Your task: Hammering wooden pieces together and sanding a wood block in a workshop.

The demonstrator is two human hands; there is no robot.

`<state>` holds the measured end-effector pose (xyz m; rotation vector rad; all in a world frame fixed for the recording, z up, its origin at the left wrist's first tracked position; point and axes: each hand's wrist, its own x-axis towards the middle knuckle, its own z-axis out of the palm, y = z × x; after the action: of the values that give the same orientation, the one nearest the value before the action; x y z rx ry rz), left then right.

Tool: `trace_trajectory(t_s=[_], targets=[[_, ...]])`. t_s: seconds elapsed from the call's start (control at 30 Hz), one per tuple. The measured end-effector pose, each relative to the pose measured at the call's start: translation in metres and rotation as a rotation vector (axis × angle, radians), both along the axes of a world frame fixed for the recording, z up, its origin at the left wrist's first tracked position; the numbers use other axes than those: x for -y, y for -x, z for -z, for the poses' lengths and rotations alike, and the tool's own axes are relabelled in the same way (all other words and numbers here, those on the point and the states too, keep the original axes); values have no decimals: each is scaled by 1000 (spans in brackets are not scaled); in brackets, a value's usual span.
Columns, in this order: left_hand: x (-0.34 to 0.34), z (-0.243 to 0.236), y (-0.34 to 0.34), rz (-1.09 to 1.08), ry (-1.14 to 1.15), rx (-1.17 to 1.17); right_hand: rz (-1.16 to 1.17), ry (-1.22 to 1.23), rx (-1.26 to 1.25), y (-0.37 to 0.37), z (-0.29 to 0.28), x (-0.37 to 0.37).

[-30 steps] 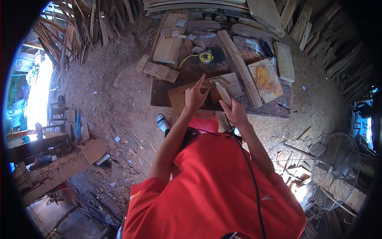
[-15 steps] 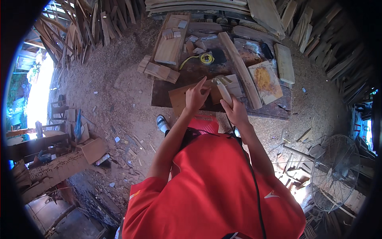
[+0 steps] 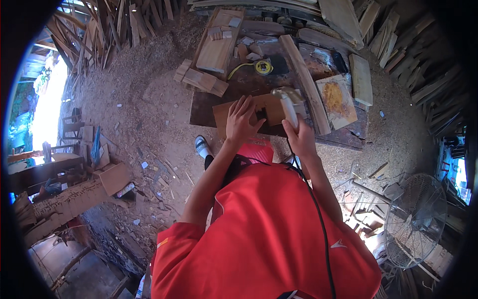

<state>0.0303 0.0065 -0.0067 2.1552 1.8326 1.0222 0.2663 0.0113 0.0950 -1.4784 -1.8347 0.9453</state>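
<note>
A thin brown wooden board (image 3: 271, 107) lies at the near edge of the workbench, with a dark cut-out near its middle. Flat on its left part rests my left hand (image 3: 242, 119), fingers stretched and thumb spread to the right. My right hand (image 3: 300, 140) is wrapped round the pale handle of a hammer (image 3: 289, 107), whose metal head is tipped away from me over the board's right end. The hammer head is slightly blurred, so I cannot tell whether it touches the wood.
A yellow tape measure (image 3: 263, 67) lies on the workbench (image 3: 203, 107) beyond the board. A long timber strip (image 3: 304, 82) and a stained square panel (image 3: 337, 102) lie to the right. Joined wood pieces (image 3: 201, 79) sit at the left. A caged fan (image 3: 416, 219) stands lower right.
My left hand has gone from pointing fingers above the board to lying flat on it. My right hand has shifted slightly right with the hammer.
</note>
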Motion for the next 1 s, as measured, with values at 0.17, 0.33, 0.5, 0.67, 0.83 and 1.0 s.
trace_trajectory(t_s=[0.17, 0.33, 0.5, 0.67, 0.83, 1.0], targets=[[-2, -1, -6, -4, -23, -2, -3, -4, 42, -7, 31, 4], [-2, 2, -4, -21, -12, -6, -96, 43, 108, -2, 27, 1], [-1, -2, -6, -27, -18, -19, -28, -22, -40, -3, 18, 5], [-2, -2, -5, -24, -13, -4, -21, 110, 6, -26, 76, 6], [-13, -2, -13, -60, -30, 40, 77, 286, 17, -31, 89, -3], [-44, -12, -14, 239, 29, 69, 59, 277, 21, -33, 97, -10]])
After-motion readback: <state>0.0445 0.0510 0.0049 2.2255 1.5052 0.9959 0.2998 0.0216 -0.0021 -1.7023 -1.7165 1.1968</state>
